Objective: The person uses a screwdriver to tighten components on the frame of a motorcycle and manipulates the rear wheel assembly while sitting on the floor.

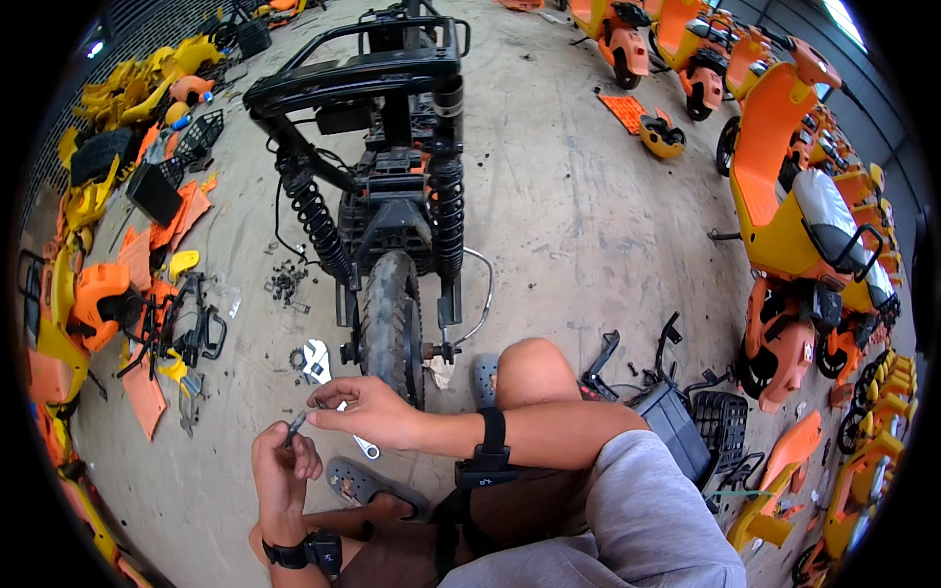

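My left hand (282, 468) is closed, its thumb and fingers round a small grey, rod-like metal piece (295, 428) that points up. Close above it, my right hand (363, 412) has its thumb and fingers pinched together near the top of that piece. Whatever the right fingertips hold is too small to make out. On the floor lies a silver adjustable wrench (316, 361), its middle hidden by the right hand. Just beyond stands a stripped black scooter frame (368, 73) with its rear tyre (388, 318) towards me and a coil shock absorber (446, 211) beside it.
Small dark fasteners (287, 282) are piled on the concrete left of the wheel. Orange and yellow panels (147, 397) litter the left side. A black crate (720, 421) and brackets lie right of my knee. Orange-and-yellow scooters (760, 167) line the right. A helmet (663, 137) rests farther off.
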`<state>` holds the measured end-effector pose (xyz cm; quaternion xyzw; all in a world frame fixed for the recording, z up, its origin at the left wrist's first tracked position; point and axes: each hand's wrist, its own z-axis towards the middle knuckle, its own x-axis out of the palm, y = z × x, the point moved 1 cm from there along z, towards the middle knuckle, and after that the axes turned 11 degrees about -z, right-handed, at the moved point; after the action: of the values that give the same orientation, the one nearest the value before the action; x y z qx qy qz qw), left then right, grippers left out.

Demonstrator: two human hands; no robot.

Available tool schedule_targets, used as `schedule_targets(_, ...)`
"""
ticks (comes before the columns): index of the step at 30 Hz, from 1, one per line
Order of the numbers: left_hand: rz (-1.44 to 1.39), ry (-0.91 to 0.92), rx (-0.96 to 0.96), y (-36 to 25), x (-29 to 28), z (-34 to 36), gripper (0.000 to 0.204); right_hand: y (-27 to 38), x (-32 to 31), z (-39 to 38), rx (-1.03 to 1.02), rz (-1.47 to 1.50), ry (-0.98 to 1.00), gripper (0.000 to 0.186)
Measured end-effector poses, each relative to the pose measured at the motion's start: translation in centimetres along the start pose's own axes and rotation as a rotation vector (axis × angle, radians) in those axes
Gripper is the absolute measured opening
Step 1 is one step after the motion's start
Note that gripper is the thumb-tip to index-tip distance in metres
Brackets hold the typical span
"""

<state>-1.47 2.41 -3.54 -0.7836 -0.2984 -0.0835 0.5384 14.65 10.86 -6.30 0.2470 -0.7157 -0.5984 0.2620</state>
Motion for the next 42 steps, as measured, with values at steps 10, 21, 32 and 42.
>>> schedule_targets(10, 0.072, 0.047, 0.038, 0.1, 0.9, 0.3, 0.025, 9.8, -11.4, -8.1, -0.234, -0.112, -0.232, 0.033)
schedule_targets(21, 0.253, 0.180, -0.099, 2.0, 1.2, -2.0, 0.018, -33.7, -21.5, -24.8, 0.957, -0.710, -0.516, 0.029)
schedule_targets(32, 0.306, 0.103, -0.115, 3.9, 5.2, -12.1, 0.023, -36.1, -18.4, -30.4, 1.054, -0.465, -0.758, 0.037)
schedule_targets(42, 0.143, 0.184, -0.207, 8.4, 5.8, -11.8, 0.021, -13.6, -16.0, -32.6, 0.464, 0.712, -0.721, 0.020)
